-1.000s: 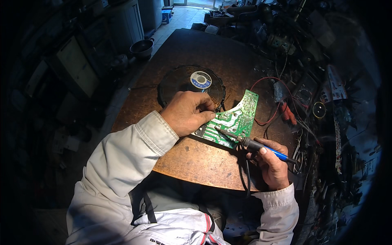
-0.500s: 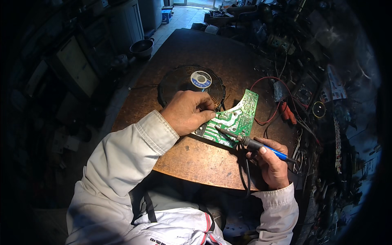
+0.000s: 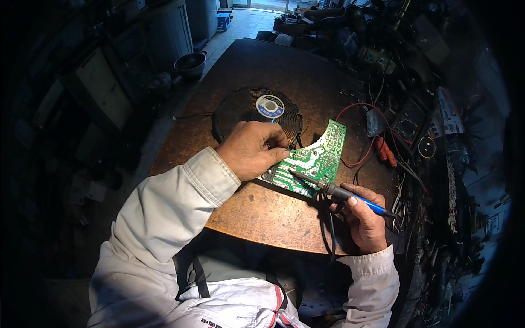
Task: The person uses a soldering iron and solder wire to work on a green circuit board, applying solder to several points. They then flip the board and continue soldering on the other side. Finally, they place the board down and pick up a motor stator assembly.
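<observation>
A green circuit board [image 3: 328, 150] with one curved edge lies solder side up in front of me. My left hand [image 3: 255, 150] is closed at its left edge, thumb and fingers pinched on the board. My right hand [image 3: 363, 218] grips a soldering iron [image 3: 355, 198] with a blue and black handle. The iron's tip rests on or just above the left part of the board, near my left thumb. A black cord hangs in a loop below the iron. Behind my left hand, a solder spool [image 3: 269, 107] sits on a round dark coil disc [image 3: 235, 104].
The brown wooden table [image 3: 262, 218] carries all this. To the right lie red leads with red clips [image 3: 386, 152], tangled wires, a small round yellow-rimmed part [image 3: 427, 147] and dark piled parts. A pan [image 3: 190, 64] stands beyond the table's left edge.
</observation>
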`<state>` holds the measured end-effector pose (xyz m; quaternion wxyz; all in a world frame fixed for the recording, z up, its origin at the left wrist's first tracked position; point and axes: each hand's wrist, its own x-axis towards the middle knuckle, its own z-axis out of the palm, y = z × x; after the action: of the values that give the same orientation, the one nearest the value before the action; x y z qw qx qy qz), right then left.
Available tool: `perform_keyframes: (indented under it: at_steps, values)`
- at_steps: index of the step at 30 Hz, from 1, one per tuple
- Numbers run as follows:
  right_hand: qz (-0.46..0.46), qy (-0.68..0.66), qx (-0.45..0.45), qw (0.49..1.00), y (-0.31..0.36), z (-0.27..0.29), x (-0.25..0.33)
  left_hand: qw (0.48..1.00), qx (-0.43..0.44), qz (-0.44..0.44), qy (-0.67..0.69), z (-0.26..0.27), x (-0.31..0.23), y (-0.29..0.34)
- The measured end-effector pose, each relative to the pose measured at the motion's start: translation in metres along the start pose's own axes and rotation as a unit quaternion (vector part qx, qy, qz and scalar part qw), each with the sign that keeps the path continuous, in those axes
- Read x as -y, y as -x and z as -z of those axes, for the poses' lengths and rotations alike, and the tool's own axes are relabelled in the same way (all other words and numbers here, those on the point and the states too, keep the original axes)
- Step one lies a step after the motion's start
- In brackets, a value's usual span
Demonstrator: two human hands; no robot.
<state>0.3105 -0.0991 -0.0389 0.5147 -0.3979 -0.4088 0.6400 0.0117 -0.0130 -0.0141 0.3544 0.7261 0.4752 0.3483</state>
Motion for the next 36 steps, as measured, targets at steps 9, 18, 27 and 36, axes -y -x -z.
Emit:
perform_keyframes:
  at_steps: [9,18,27,36]
  values:
    - [-0.006,0.009,-0.001,1.0,-0.0002,0.0016,-0.0003,1.0,0.004,0.01,0.006,0.0007,-0.0005,0.0001]
    - [-0.001,0.004,0.004,1.0,-0.0004,0.0012,-0.0007,1.0,0.002,0.01,-0.002,0.0013,-0.0023,0.0002]
    - [-0.002,0.0,0.001,1.0,-0.0003,0.0009,-0.0011,1.0,0.007,0.008,-0.002,0.0013,-0.0021,-0.0001]
    - [-0.004,0.005,-0.001,1.0,0.0002,-0.0009,0.0005,1.0,-0.002,-0.011,-0.007,0.0001,0.0016,0.0]
